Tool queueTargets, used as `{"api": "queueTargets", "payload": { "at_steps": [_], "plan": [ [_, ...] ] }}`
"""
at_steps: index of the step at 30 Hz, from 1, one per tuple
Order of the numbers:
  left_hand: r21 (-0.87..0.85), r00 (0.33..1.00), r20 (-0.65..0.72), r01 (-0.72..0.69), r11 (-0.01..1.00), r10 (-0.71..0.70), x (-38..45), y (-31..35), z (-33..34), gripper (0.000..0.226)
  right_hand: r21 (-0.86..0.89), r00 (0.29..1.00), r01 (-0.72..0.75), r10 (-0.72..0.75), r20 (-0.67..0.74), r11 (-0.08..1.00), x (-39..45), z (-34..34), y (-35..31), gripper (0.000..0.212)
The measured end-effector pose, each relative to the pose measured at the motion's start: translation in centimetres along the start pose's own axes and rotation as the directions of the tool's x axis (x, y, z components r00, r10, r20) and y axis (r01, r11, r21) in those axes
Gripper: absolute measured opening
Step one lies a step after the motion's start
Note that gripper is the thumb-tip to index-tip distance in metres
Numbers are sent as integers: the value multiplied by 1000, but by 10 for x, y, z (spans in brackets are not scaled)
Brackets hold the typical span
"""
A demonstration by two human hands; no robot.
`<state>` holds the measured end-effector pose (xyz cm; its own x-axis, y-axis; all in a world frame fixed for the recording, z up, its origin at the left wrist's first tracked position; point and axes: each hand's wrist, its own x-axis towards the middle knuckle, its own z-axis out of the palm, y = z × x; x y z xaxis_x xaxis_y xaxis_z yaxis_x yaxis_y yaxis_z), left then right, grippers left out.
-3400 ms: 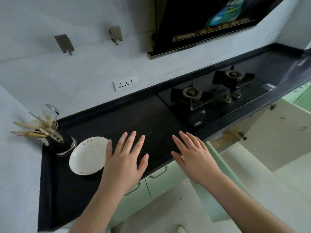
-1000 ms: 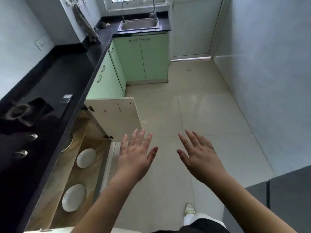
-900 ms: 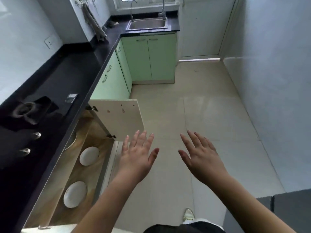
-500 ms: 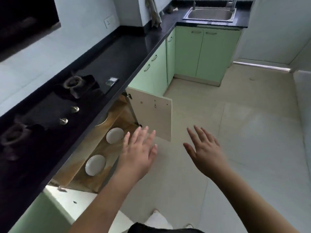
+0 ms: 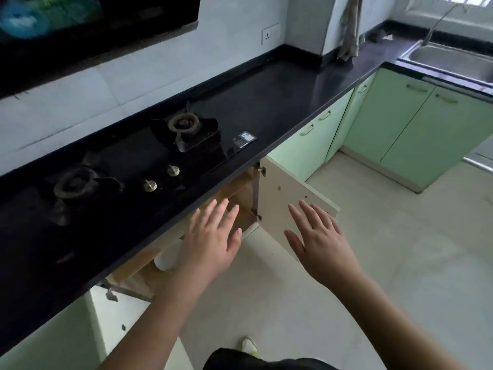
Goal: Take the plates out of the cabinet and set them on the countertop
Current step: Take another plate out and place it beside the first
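The cabinet [image 5: 240, 193] under the black countertop [image 5: 266, 102] stands open, its wooden floor showing. A white plate [image 5: 166, 259] lies inside, partly hidden behind my left hand [image 5: 210, 241] and the counter edge. My left hand hovers flat with fingers spread in front of the opening, holding nothing. My right hand [image 5: 317, 241] is spread too, empty, in front of the open right door [image 5: 282, 193]. No other plate shows.
A two-burner gas hob [image 5: 133, 166] is set into the counter above the cabinet. A second open door [image 5: 117, 316] hangs at the lower left. A steel sink [image 5: 453, 60] sits at the far right, with green cabinets [image 5: 416, 121] below and tiled floor [image 5: 400, 263].
The view has swung back from the floor towards the counter and hob. Both hands have moved closer to the open cabinet; my left hand now covers one plate and part of the other.
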<state>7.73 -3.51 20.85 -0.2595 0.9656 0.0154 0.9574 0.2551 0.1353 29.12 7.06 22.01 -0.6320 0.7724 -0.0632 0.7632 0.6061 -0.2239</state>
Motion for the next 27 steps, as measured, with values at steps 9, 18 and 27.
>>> {"api": "queueTargets", "payload": {
  "at_steps": [9,18,27],
  "plan": [
    [16,995,13,98,995,-98,52,-15,10,58,-9,979,204,-204,20,979,98,6,0,63],
    [24,929,-44,369,929,-368,107,-10,14,55,17,853,512,-510,112,859,212,18,14,57],
    [-41,848,-89,522,852,-523,107,-9,53,49,69,714,672,-670,200,737,255,46,4,54]
  ]
}}
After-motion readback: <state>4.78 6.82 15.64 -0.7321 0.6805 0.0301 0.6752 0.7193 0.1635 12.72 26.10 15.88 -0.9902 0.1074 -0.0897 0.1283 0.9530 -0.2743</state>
